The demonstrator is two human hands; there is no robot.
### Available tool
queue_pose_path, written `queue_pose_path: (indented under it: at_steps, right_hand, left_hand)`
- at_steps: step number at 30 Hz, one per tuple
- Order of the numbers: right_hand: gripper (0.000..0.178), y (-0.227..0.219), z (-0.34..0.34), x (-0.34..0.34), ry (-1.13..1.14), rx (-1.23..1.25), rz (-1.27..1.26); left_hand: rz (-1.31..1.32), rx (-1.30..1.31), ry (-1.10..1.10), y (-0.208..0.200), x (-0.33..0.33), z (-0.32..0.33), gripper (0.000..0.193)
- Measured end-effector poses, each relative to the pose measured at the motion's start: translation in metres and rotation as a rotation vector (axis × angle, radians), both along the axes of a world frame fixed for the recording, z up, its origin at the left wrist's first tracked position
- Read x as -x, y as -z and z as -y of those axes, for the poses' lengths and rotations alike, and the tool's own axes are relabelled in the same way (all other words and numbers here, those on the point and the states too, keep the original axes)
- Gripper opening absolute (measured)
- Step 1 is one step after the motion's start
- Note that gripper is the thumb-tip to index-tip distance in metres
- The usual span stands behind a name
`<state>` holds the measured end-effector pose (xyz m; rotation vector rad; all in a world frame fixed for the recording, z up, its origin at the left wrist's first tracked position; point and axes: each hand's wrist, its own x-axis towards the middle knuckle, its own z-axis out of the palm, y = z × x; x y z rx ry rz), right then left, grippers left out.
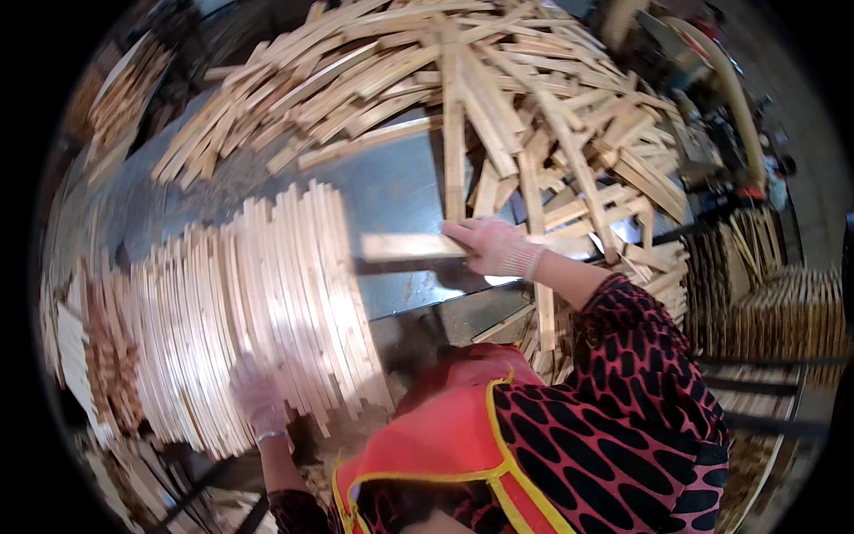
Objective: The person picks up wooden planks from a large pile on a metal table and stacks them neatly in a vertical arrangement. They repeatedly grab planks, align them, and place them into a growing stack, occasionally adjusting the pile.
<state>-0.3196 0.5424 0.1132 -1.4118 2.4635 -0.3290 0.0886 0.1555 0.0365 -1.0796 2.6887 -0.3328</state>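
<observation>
My right hand (498,246), in a pale glove, grips a wooden strip (405,247) held crosswise over the table. The strip's left part sticks out past my fingers and is slightly blurred. Spread across the left of the table is a row of light wooden strips (294,276), laid side by side with uneven ends. On the near part of that row lies my gloved left hand (258,398), its fingers stretched out over the strips and somewhat smeared. A big loose pile of wooden strips (356,89) covers the far side, some long ones (452,133) reaching toward my right hand.
Bare metal tabletop (391,169) shows between the pile and the row. Stacked strips (783,311) stand at the right beyond a dark rail. More bundled wood (129,89) lies at the far left. A thick curved hose (734,98) rises at the far right.
</observation>
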Motion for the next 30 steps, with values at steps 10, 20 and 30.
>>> queue_pose_path:
  at_steps: [10,20,30]
  right_hand:
    - [0.041,0.075,0.161,-0.075,0.549,-0.019,0.629]
    - [0.067,0.072,-0.075,-0.054,0.690,0.202,-0.234]
    - [0.057,0.104,-0.201,0.027,0.676,0.122,-0.405]
  left_hand:
    - [-0.196,-0.124,0.013,-0.018,0.027,-0.039,0.070]
    - [-0.244,-0.533,0.450,-0.018,0.148,-0.171,0.088]
    - [-0.528,-0.780,0.304,0.009,0.429,-0.203,0.092]
